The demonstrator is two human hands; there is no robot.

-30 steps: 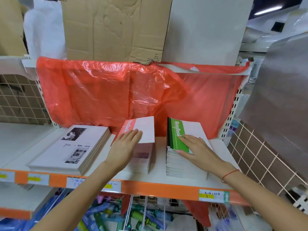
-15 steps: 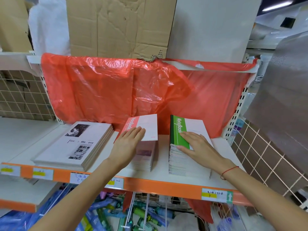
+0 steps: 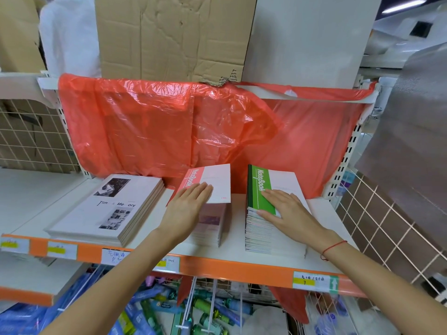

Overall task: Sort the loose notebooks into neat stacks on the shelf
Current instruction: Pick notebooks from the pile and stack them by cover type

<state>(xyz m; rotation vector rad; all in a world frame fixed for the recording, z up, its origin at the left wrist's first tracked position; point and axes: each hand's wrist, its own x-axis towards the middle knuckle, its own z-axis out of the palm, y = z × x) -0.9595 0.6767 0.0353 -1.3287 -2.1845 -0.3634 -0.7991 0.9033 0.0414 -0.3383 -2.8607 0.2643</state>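
**Hands flat on two notebook stacks**

Shelf (image 3: 321,259) status: you face a white board with an orange front strip that carries price labels (image 3: 310,279). Three stacks lie on it.

1. Left stack (image 3: 108,209): large white books with black-and-white photos and the printed words "Tim" and "Me ory" on the top cover. It lies flat near the front edge, untouched by either hand.
2. Middle stack (image 3: 210,228): low pile of notebooks. The red notebook (image 3: 212,182) on top is marked "NoteBook" on its red band and sits shifted toward the back, overhanging the pile and slightly skewed. Your left hand (image 3: 186,209) lies on it with fingers straight and together, palm down, gripping nothing.
3. Right stack (image 3: 261,233): taller pile with many thin page edges visible on its near side. The green notebook (image 3: 263,187) lies on top. Your right hand (image 3: 287,209) presses flat on its cover, fingers extended and slightly spread, gripping nothing. A red string bracelet (image 3: 332,247) circles that wrist.

The middle and right stacks stand near each other with a bare strip of shelf between them.

Behind the stacks, a red plastic sheet (image 3: 169,126) hangs from the rail above. Cardboard (image 3: 169,37) stands above that rail. Wire grid panels (image 3: 391,228) flank the bay on the right. Packaged goods (image 3: 208,310) fill the wire bins below the shelf.
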